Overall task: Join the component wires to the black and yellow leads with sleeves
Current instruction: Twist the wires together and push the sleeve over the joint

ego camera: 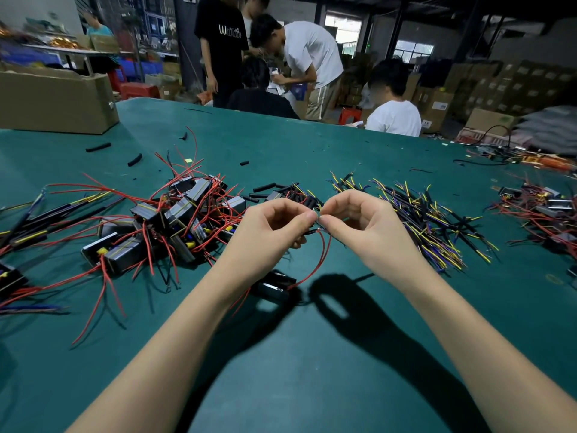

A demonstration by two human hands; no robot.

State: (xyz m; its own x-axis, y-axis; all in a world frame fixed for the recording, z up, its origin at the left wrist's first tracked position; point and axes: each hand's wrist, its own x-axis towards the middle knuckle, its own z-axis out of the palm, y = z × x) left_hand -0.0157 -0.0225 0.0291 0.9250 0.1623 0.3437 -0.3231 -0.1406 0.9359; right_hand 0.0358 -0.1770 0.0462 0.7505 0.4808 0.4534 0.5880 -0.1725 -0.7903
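My left hand [274, 228] and my right hand [359, 223] meet fingertip to fingertip above the green table [312, 370]. Both pinch the wire joint [318, 221], where a red component wire [321, 260] meets a thin lead. That red wire loops down to a black component [274, 284] lying on the table under my left wrist. Just behind my fingers lie several black sleeves [265, 187]. A pile of black and yellow leads [421, 220] spreads to the right of my right hand.
A heap of components with red wires [175, 220] lies to the left. Finished leads [37, 220] fan out at the far left. A cardboard box [56, 101] stands back left. More assemblies [537, 207] lie at the right. Several people work behind the table's far edge.
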